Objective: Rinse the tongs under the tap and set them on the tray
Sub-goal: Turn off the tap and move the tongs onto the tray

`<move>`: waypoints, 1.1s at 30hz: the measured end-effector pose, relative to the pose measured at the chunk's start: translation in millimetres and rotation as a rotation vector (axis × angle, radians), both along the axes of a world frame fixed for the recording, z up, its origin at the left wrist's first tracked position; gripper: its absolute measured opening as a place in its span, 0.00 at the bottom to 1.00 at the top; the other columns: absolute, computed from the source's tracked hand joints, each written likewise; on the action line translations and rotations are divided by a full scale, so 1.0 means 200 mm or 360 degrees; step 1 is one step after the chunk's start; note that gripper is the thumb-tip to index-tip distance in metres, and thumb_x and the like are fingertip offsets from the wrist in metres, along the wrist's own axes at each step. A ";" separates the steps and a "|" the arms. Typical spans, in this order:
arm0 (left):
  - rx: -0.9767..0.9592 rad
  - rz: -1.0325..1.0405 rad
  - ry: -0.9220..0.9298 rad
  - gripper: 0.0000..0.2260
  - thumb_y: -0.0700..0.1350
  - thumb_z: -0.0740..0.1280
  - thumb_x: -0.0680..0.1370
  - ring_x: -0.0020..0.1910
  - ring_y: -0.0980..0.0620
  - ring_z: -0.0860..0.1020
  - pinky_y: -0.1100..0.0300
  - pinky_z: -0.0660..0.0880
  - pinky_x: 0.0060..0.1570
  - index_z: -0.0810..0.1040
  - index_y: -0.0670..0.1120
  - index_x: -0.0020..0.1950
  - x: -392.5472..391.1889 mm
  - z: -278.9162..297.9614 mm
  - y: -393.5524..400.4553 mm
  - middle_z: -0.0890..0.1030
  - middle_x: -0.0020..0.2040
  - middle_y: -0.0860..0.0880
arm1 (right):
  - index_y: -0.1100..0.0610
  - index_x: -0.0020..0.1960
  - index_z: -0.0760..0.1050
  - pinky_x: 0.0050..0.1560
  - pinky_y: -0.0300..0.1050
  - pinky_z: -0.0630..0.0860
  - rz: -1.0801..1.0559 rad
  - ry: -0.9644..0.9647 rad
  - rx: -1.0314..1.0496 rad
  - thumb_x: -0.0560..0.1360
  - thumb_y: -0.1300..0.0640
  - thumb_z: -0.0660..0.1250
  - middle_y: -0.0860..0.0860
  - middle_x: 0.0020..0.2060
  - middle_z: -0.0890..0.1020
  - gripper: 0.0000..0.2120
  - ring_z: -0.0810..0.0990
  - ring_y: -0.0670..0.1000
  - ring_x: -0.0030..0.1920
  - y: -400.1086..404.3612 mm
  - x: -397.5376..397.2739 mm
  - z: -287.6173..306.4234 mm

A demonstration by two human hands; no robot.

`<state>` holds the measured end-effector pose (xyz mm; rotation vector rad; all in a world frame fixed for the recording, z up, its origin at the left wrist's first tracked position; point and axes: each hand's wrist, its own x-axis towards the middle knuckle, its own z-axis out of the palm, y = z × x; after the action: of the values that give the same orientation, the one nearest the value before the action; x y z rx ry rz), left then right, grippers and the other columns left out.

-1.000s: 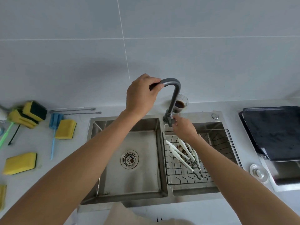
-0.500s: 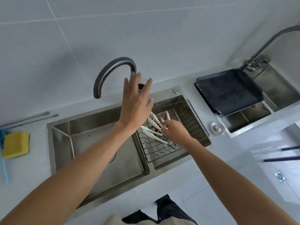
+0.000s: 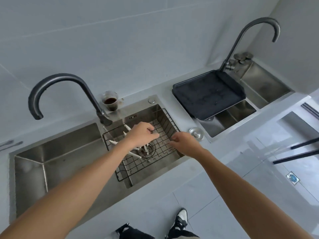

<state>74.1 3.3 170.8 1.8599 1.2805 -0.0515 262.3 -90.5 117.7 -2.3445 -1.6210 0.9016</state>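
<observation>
Both hands reach into the smaller, right-hand basin of a steel double sink set in a pale tabletop; a black wire basket sits in that basin, over a round drain. The left hand hovers over the middle of the basket with its fingers curled downward; the white tongs lie in the basket directly under and to the left of it, several white arms fanning out from beneath the palm; whether the fingers actually grip the tongs cannot be told, since the hand covers them. The right hand is at the basket's right edge, its fingers bent toward the wire rim, and whether it pinches the wire cannot be told either.

A dark curved tap rises from the far edge of the sink, its spout arching left over the larger basin; no water shows at its mouth. Just right of its base stands a clear cup of dark liquid. Farther right, a black tray rests across a second sink, beside a second tap; a round metal plug lies on the tabletop between the two sinks. At the near edge a black-and-white shoe shows on the tiled floor.
</observation>
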 end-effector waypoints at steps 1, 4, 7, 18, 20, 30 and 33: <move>-0.0034 0.0056 -0.0016 0.20 0.54 0.72 0.78 0.60 0.48 0.81 0.49 0.76 0.66 0.82 0.46 0.66 0.06 -0.02 -0.03 0.81 0.56 0.49 | 0.62 0.55 0.82 0.52 0.56 0.83 -0.0007 0.0002 0.0008 0.79 0.52 0.67 0.56 0.49 0.86 0.14 0.84 0.58 0.49 -0.02 0.07 0.00; -0.0122 0.0245 -0.0062 0.14 0.51 0.72 0.79 0.58 0.48 0.80 0.50 0.74 0.65 0.82 0.46 0.61 0.20 -0.12 -0.10 0.80 0.56 0.46 | 0.60 0.60 0.82 0.55 0.54 0.81 0.0000 -0.0002 0.0023 0.80 0.53 0.66 0.56 0.54 0.85 0.14 0.83 0.57 0.54 -0.05 0.24 0.00; -0.0175 0.0456 -0.0101 0.24 0.49 0.71 0.79 0.65 0.48 0.78 0.57 0.71 0.64 0.77 0.41 0.73 0.25 -0.21 -0.14 0.79 0.69 0.44 | 0.60 0.67 0.79 0.56 0.51 0.79 0.0020 0.0010 0.0034 0.82 0.52 0.65 0.56 0.59 0.83 0.17 0.81 0.56 0.57 -0.05 0.34 -0.02; -0.0223 0.1079 -0.0032 0.23 0.43 0.70 0.81 0.47 0.49 0.74 0.58 0.71 0.44 0.71 0.41 0.75 0.14 -0.52 -0.06 0.78 0.65 0.40 | 0.60 0.70 0.74 0.53 0.51 0.80 0.0038 0.0293 -0.0130 0.81 0.50 0.67 0.54 0.49 0.84 0.22 0.82 0.54 0.49 0.21 0.17 -0.28; -0.0263 0.1161 -0.0034 0.24 0.42 0.69 0.81 0.41 0.52 0.74 0.62 0.70 0.35 0.69 0.40 0.76 0.10 -0.58 -0.04 0.78 0.65 0.41 | 0.60 0.72 0.73 0.52 0.50 0.80 -0.0008 0.0405 -0.0172 0.81 0.49 0.68 0.55 0.52 0.85 0.23 0.83 0.53 0.49 0.27 0.09 -0.34; -0.0708 0.1438 -0.0250 0.01 0.38 0.70 0.80 0.43 0.46 0.80 0.54 0.81 0.40 0.80 0.41 0.49 -0.04 -0.88 0.09 0.81 0.46 0.43 | 0.65 0.44 0.79 0.32 0.44 0.69 -0.0353 0.0690 -0.0434 0.82 0.49 0.67 0.59 0.33 0.78 0.19 0.77 0.54 0.35 0.53 -0.26 -0.66; -0.0752 0.1465 -0.0232 0.04 0.40 0.71 0.81 0.38 0.49 0.82 0.57 0.78 0.33 0.82 0.42 0.47 -0.06 -0.92 0.12 0.84 0.44 0.43 | 0.60 0.42 0.79 0.35 0.45 0.72 -0.0397 0.0681 -0.0498 0.81 0.52 0.68 0.55 0.32 0.78 0.14 0.79 0.54 0.36 0.58 -0.31 -0.73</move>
<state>62.2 26.3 -13.7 0.7585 1.7210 0.2476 201.2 25.1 -29.0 -2.2528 -1.0597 1.5549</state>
